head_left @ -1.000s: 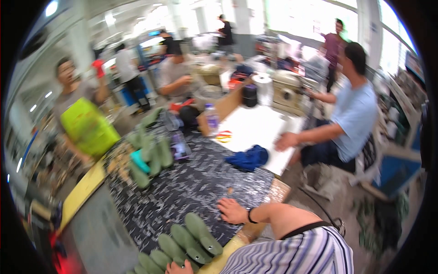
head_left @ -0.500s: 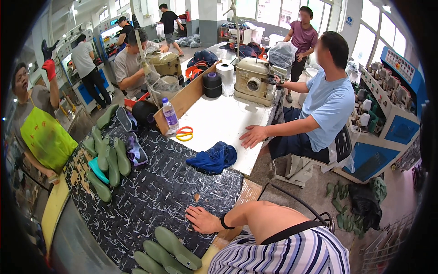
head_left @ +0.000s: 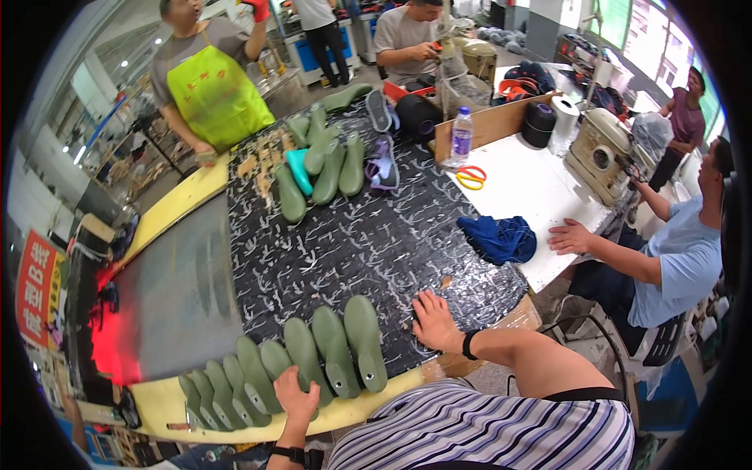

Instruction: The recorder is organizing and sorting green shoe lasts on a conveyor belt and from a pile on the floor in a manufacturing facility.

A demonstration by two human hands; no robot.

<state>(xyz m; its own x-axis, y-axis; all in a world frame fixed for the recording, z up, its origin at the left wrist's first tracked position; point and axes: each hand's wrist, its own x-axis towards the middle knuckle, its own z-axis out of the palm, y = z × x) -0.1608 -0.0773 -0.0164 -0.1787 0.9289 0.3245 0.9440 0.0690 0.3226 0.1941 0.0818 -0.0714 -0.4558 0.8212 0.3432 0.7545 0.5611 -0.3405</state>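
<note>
A row of several green shoe lasts (head_left: pixel 334 345) lies side by side along the table's near edge, heels toward me. Over the heel ends in the middle of that row is my left hand (head_left: pixel 298 397), its fingers apart and touching the lasts; it partly hides them. My right hand (head_left: pixel 435 323) lies flat on the dark, scuffed table cover (head_left: pixel 415 258), fingers spread, just right of the row and holding nothing. Farther off sits a second group of green lasts (head_left: pixel 332 171), with a teal last or shoe form (head_left: pixel 298 170) among them and purple-grey shoes (head_left: pixel 383 163) beside them.
Blue cloth (head_left: pixel 501 240), red-and-yellow scissors (head_left: pixel 471 178) and a bottle (head_left: pixel 461 139) are at the right, by a sewing machine (head_left: pixel 601 154). One co-worker's hand (head_left: pixel 570 236) rests on the white table. Another person in a yellow-green apron (head_left: pixel 217 102) stands far left.
My view has swung left and down. My left hand has come into view over the near row of lasts, more of which now shows. The right hand still lies on the table cover.
</note>
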